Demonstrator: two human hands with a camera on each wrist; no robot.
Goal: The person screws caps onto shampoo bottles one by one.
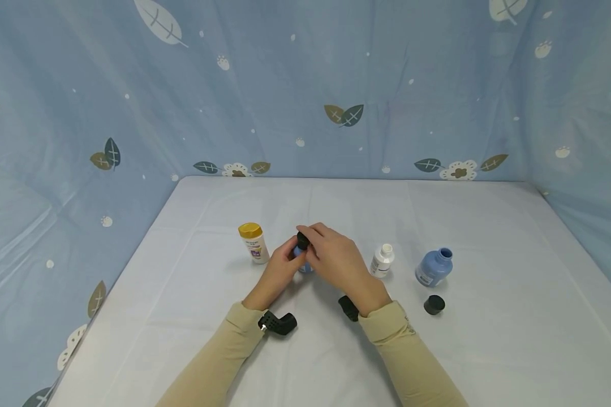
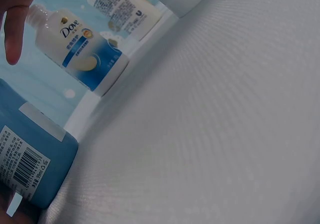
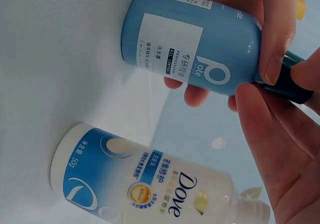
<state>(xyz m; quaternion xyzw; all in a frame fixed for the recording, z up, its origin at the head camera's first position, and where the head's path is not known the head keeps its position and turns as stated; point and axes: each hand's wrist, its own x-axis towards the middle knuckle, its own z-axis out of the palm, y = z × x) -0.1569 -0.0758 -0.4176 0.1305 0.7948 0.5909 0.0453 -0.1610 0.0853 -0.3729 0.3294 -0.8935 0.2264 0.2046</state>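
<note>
My left hand (image 1: 279, 267) holds a small blue bottle (image 3: 190, 43) upright on the white-covered table, with fingers behind it and the thumb at its shoulder. My right hand (image 1: 338, 257) pinches the black cap (image 3: 290, 78) at the top of that bottle. A barcode label (image 2: 25, 161) faces the left wrist camera. Close by, a white and blue Dove bottle (image 3: 150, 179) stands with its clear neck uncapped; in the head view my right hand hides it. To the right of that hand is a white bottle (image 1: 382, 261), its neck also bare.
A white bottle with a gold cap (image 1: 253, 243) stands left of my hands. At the right are an uncapped blue bottle (image 1: 434, 267) and a loose black cap (image 1: 434, 304). Leaf-patterned blue cloth (image 1: 305, 85) hangs behind the table and along its sides.
</note>
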